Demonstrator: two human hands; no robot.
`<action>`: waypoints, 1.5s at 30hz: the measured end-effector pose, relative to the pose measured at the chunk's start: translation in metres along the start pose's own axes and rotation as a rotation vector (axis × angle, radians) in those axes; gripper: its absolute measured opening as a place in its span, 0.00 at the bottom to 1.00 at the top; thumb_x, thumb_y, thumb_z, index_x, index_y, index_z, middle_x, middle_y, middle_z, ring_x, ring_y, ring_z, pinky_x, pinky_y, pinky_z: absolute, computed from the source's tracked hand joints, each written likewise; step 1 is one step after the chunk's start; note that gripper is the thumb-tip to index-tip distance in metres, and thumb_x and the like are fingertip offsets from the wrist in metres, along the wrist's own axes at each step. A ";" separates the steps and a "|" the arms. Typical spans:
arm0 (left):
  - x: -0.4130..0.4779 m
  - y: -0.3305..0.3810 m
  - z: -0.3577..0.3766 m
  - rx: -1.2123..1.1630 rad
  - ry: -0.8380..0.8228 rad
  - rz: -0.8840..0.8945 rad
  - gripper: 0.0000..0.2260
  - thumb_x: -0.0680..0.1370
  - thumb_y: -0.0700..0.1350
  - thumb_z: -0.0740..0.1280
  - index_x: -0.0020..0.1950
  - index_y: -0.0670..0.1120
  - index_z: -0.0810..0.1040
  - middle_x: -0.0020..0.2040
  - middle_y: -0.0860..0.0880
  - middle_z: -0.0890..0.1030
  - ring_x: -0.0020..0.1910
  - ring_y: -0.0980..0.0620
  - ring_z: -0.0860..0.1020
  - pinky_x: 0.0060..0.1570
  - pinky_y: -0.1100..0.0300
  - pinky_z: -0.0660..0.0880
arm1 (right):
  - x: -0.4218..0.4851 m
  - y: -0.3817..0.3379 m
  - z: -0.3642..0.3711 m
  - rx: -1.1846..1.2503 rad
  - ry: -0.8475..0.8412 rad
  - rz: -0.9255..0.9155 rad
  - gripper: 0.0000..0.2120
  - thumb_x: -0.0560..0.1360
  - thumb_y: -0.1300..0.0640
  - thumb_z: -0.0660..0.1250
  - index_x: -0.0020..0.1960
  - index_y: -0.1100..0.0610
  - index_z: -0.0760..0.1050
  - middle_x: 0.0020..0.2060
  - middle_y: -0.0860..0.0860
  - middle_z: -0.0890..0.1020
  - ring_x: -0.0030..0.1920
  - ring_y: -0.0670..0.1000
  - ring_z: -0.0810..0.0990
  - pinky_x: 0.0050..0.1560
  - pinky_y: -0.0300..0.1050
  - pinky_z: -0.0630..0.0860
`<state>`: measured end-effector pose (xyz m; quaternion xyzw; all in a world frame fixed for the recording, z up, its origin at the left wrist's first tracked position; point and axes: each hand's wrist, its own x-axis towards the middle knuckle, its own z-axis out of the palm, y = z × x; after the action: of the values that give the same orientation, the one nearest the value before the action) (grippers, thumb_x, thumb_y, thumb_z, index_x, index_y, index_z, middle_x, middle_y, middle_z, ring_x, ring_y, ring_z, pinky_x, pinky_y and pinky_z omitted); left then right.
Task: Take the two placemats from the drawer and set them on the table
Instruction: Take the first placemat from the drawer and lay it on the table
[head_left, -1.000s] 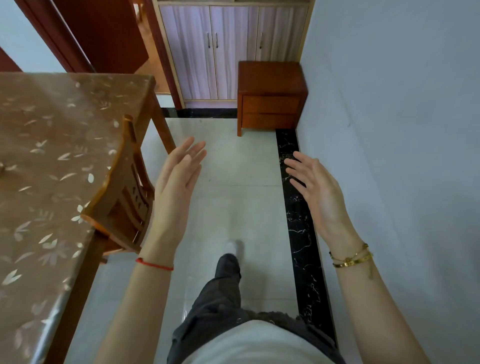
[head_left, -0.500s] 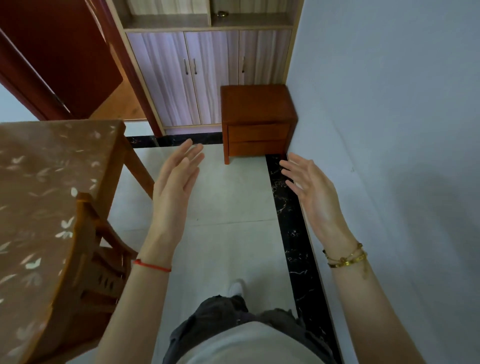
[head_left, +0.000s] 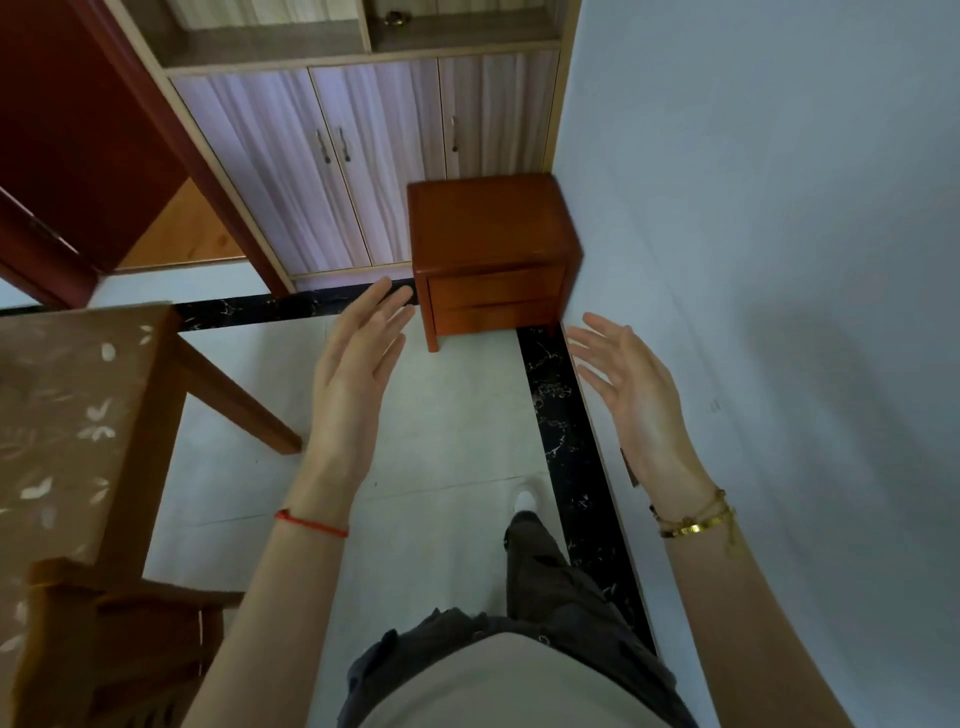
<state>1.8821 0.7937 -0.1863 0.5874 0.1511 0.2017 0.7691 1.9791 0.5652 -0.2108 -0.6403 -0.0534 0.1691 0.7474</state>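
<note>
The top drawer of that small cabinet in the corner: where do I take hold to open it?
No handle shows on the top drawer. Probably hook fingertips under its lower edge, in the dark groove above the lower drawer, coming from the front. The wall hugs the cabinet's right side. Both hands are open and empty.

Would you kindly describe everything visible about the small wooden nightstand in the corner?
The nightstand is a small boxy cabinet of glossy reddish-brown wood with a bare flat top, two drawer fronts, both shut, and short legs. It stands upright on the floor in the corner, beside the wall on its right and before the pale cupboard doors. Neither hand touches it.
</note>
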 end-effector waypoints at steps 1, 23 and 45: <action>0.016 -0.004 0.007 0.004 0.007 0.001 0.19 0.80 0.49 0.59 0.72 0.50 0.72 0.69 0.50 0.79 0.69 0.52 0.76 0.74 0.50 0.67 | 0.018 -0.001 -0.004 -0.001 0.001 -0.002 0.22 0.81 0.45 0.54 0.68 0.55 0.73 0.61 0.51 0.81 0.63 0.48 0.78 0.69 0.51 0.70; 0.271 -0.089 0.089 0.099 0.122 -0.074 0.18 0.78 0.56 0.64 0.67 0.56 0.75 0.68 0.52 0.79 0.68 0.53 0.77 0.69 0.52 0.71 | 0.327 0.001 -0.044 -0.068 -0.087 0.132 0.20 0.82 0.47 0.53 0.68 0.55 0.73 0.59 0.49 0.82 0.61 0.46 0.79 0.68 0.49 0.71; 0.490 -0.516 -0.050 0.192 0.142 -0.157 0.20 0.73 0.62 0.68 0.63 0.59 0.79 0.64 0.54 0.81 0.64 0.54 0.79 0.66 0.52 0.74 | 0.587 0.424 -0.056 -0.124 -0.047 0.180 0.21 0.83 0.49 0.50 0.68 0.55 0.72 0.61 0.50 0.80 0.62 0.47 0.77 0.70 0.52 0.68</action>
<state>2.3545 0.9568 -0.6945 0.6290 0.2689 0.1667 0.7101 2.4678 0.7533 -0.7147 -0.6833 -0.0235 0.2466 0.6869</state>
